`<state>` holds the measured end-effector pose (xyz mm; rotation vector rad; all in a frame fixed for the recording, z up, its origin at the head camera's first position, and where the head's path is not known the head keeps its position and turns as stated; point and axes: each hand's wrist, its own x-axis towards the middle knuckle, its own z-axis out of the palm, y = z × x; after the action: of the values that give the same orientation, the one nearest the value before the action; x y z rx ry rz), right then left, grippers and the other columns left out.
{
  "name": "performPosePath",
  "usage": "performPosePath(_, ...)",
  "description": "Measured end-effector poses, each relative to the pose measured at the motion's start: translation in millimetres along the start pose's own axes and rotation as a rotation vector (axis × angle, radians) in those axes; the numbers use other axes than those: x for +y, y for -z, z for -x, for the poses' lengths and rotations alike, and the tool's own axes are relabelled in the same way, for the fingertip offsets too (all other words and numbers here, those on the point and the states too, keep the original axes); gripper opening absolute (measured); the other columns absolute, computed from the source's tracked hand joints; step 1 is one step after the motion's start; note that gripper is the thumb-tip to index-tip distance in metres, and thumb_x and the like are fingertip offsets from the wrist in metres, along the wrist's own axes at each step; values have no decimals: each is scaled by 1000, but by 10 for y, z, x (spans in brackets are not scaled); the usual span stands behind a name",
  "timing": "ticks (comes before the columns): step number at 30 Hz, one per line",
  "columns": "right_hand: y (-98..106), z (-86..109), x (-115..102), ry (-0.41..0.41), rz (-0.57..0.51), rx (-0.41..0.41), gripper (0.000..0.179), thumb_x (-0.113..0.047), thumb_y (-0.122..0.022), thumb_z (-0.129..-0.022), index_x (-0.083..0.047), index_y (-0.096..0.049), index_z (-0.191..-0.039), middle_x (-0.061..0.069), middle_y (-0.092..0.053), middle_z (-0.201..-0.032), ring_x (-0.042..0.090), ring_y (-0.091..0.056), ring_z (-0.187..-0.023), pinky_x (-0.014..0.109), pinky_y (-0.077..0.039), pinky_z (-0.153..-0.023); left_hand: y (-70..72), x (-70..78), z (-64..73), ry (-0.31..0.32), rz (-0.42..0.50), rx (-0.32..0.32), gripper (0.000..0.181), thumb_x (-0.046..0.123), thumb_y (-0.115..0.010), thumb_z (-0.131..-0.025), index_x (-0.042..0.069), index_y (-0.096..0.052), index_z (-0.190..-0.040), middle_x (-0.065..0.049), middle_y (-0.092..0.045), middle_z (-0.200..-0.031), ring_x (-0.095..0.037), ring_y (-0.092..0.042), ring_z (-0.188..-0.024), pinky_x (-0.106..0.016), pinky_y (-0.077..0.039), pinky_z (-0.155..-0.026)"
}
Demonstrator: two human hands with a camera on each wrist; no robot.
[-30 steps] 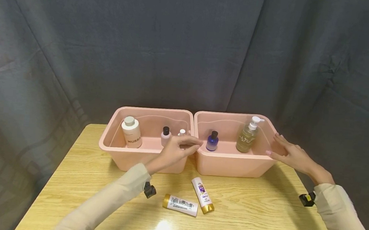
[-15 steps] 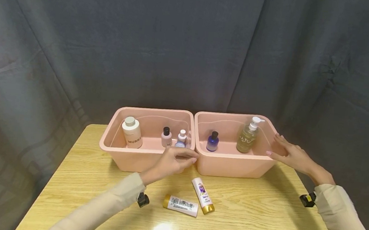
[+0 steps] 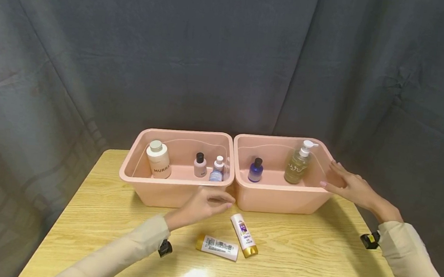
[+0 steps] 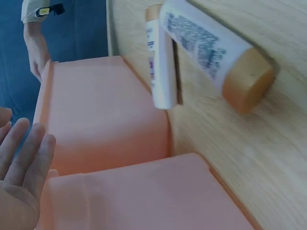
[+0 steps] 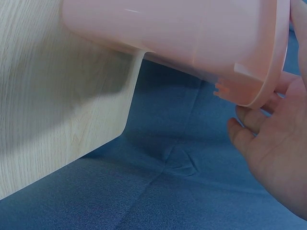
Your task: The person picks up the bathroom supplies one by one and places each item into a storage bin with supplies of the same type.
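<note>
My left hand [image 3: 203,206] is held above the table before the left pink bin [image 3: 174,194], its fingers extended and the thumb near them, with nothing held. In the left wrist view the left fingers [image 4: 26,153] look straight. My right hand [image 3: 355,191] rests on the right rim of the right pink bin [image 3: 280,200]; in the right wrist view its fingers [image 5: 249,120] touch the rim's corner. Two white squeeze tubes with gold caps, one label-up tube [image 3: 244,235] and one barcode-side tube [image 3: 219,248], lie on the table below the left hand.
The left bin holds a white bottle [image 3: 158,161], a black-capped bottle [image 3: 200,166], a white-capped bottle [image 3: 218,162] and a blue-labelled item [image 3: 216,176]. In the right bin stand a blue bottle [image 3: 255,172] and a pump bottle [image 3: 296,167]. A dark curtain [image 3: 229,59] hangs behind the table [image 3: 307,258].
My left hand has drawn back from the bins' adjoining rims, down and leftward toward me. The white-capped bottle and blue-labelled item have come into fuller view. My right hand stays in place.
</note>
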<state>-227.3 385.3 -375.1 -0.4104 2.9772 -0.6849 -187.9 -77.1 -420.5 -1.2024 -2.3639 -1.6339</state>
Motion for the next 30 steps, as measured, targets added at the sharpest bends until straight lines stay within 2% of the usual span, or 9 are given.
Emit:
performPosePath(5,-6,-6,6,-8,-1,-8,91,-47,-62,-95,0,-15,-157,30,-9,-159,61,-27,-133,75,-28,-99,5,-82,66,-20,-40,7,18,7,-74,-89,1,-74,-105,-8,-74,-102,-14,-71,-93,-26,-55,-83)
performPosePath(10,-2,-3,10,3,6,2,89,-46,-63,-95,0,-17,-156,30,-11,-159,61,-29,-133,74,-29,-99,21,-158,154,20,-57,-2,21,10,-74,-89,-2,-73,-107,-10,-74,-104,-18,-72,-92,-27,-56,-83)
performPosePath(15,-1,2,6,7,8,6,89,-45,-63,-95,0,-18,-156,30,-11,-159,60,-30,-132,73,-30,-99,43,-236,227,50,-110,-22,23,16,-74,-90,2,-74,-108,-6,-74,-106,-15,-70,-96,-31,-54,-87)
performPosePath(19,0,5,2,4,6,4,89,-45,-63,-95,-1,-17,-157,29,-10,-159,61,-30,-132,73,-30,-98,67,-286,270,76,-114,-44,23,15,-74,-89,2,-74,-109,-6,-74,-106,-12,-70,-96,-31,-54,-88)
performPosePath(30,-2,10,-1,-1,0,-1,90,-46,-63,-95,-2,-16,-157,29,-10,-159,60,-31,-132,74,-31,-97,103,-386,368,101,-125,-103,26,19,-72,-92,3,-73,-112,-7,-73,-110,-14,-69,-98,-31,-54,-88)
